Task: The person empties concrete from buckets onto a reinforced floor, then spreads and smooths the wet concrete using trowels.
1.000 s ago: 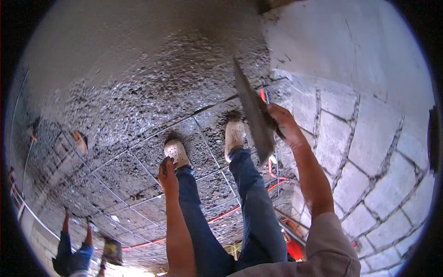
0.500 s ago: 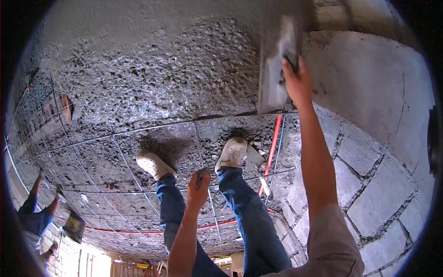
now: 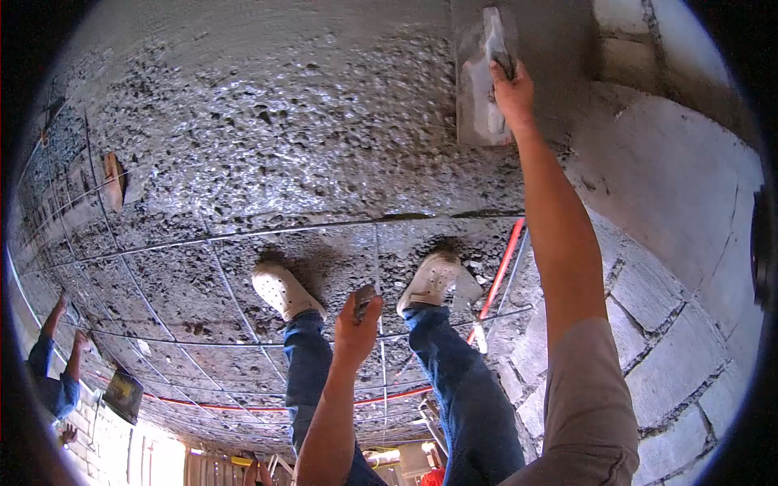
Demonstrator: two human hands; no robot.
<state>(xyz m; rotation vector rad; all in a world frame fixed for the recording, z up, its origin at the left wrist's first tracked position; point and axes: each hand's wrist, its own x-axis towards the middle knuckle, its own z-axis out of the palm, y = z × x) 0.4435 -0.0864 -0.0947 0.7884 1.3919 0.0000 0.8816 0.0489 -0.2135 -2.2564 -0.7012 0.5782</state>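
Observation:
My right hand (image 3: 514, 97) is wrapped round the handle of a wide rectangular plastering trowel (image 3: 473, 121). Its blade lies flat on wet grey concrete (image 3: 275, 138), smooth along the far side and rough with stones nearer me. In my left hand (image 3: 356, 328), held above the floor between my legs, is a small grey object (image 3: 364, 299) whose kind I cannot make out. A small trowel (image 3: 468, 289) with a pale handle appears to lie beside my right clog (image 3: 433, 279).
Steel rebar (image 3: 296, 231) forms a grid over rubble around my feet. A red pipe (image 3: 507, 263) stands near the block wall (image 3: 660, 356) at right. At far left, another person's legs (image 3: 55, 368) are near a dark bucket (image 3: 124, 395). A wood scrap (image 3: 113, 182) lies left.
My right hand and the trowel have moved farther from me across the concrete. My left hand still grips the small grey object. The whole view has shifted slightly.

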